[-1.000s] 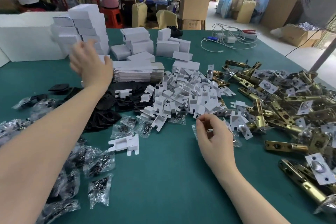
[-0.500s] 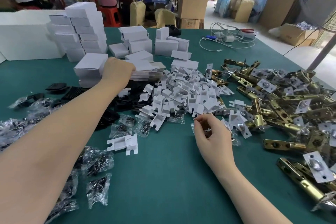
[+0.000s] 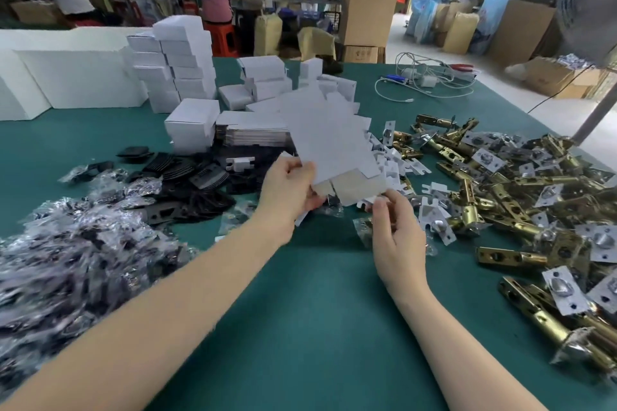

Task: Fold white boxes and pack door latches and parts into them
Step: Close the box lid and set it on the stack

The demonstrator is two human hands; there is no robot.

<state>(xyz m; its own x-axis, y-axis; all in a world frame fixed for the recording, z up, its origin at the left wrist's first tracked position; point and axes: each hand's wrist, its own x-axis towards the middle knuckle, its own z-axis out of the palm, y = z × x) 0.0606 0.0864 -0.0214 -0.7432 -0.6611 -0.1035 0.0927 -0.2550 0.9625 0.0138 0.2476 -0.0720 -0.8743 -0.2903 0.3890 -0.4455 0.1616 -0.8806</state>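
Observation:
My left hand point(image 3: 289, 187) grips the near edge of a flat unfolded white box blank point(image 3: 329, 140), held tilted above the green table point(image 3: 317, 310). My right hand point(image 3: 395, 230) is just right of it, fingertips close to the blank's lower right corner; whether they touch it I cannot tell. A stack of flat blanks point(image 3: 253, 132) lies behind. Folded white boxes point(image 3: 185, 60) are piled at the back left. Brass door latches point(image 3: 521, 197) cover the right side. White plastic parts point(image 3: 397, 160) lie in the middle, partly hidden by the blank.
Black plates point(image 3: 200, 177) and bagged screw packets point(image 3: 66, 243) fill the left side. A small bag point(image 3: 362, 227) lies under my right hand. Cables and a charger point(image 3: 427, 80) sit at the far right. Two people work at benches beyond the table.
My left hand took a flat blank from the stack and brought it toward me. My right hand rose from the small bag toward the blank's corner.

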